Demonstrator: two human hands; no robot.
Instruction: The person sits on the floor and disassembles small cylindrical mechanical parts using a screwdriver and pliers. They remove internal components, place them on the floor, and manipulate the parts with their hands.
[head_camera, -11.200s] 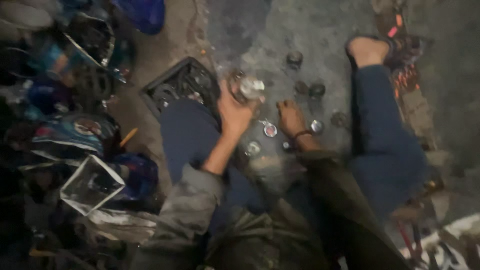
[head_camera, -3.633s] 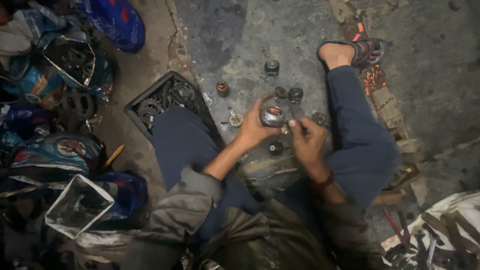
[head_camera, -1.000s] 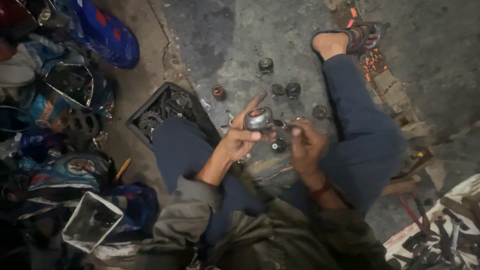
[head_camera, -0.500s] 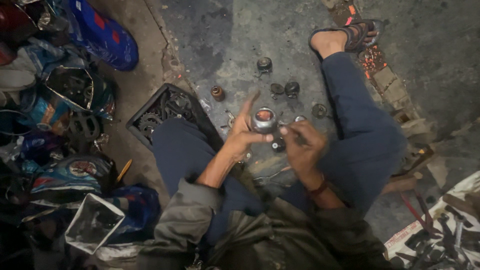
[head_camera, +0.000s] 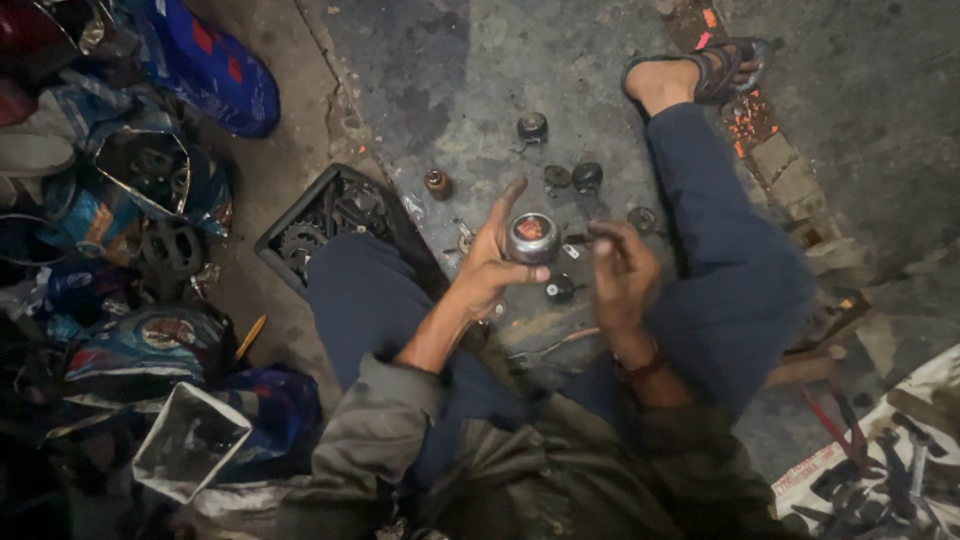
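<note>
1. Head view: the person sits on the concrete floor (head_camera: 560, 90), legs apart, one sandal (head_camera: 725, 70) at the top.
2. The left hand (head_camera: 495, 265) holds a small round metal cup (head_camera: 532, 238) above the floor between the knees; thumb and fingers (head_camera: 505, 205) pinch its sides, and the index finger points up.
3. The cup's open top shows a reddish inside.
4. The right hand (head_camera: 622, 268) is just beside the cup, its fingers pressed together around a thin dark tool (head_camera: 578, 239) whose tip reaches toward the cup's rim. Whether it touches I cannot tell.
5. Small round parts (head_camera: 586, 176) lie scattered on the floor beyond the hands; a dark one (head_camera: 559, 289) sits under them.
6. A black tray (head_camera: 335, 220) with gears lies by the left knee.
7. Colourful bags (head_camera: 215, 70) pile up on the left.
8. Red-handled pliers (head_camera: 835, 420) lie at lower right, near more tools (head_camera: 890, 480) on a cloth.
</note>
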